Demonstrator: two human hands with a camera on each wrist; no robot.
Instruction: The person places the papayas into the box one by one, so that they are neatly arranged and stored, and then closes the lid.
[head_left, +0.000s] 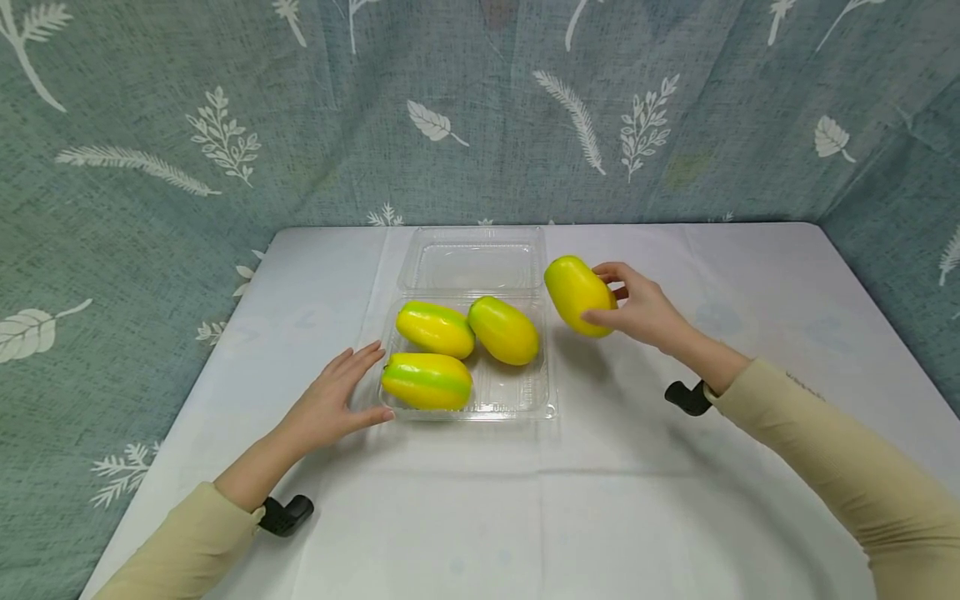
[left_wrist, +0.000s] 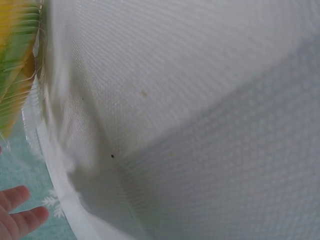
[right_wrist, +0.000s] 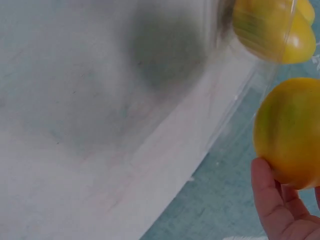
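Note:
My right hand (head_left: 643,310) grips a yellow oblong fruit (head_left: 577,293) with a green tinge, thumb on its near side and fingers behind. This fruit is held up off the table, just right of a clear plastic clamshell box (head_left: 517,392), and casts a shadow below. Inside the box's base lie a green-striped fruit (head_left: 435,328) at the back left, another fruit (head_left: 426,382) at the front left and a third fruit (head_left: 504,331) to their right. My left hand (head_left: 330,403) has its fingers spread by the box's left edge, holding nothing.
The box's lid (head_left: 476,262) is folded back flat behind the base. A white cloth covers the table (head_left: 480,508), which meets a green leaf-patterned curtain (head_left: 480,125) at the back and sides. A black wrist camera (head_left: 287,515) sits under the left wrist.

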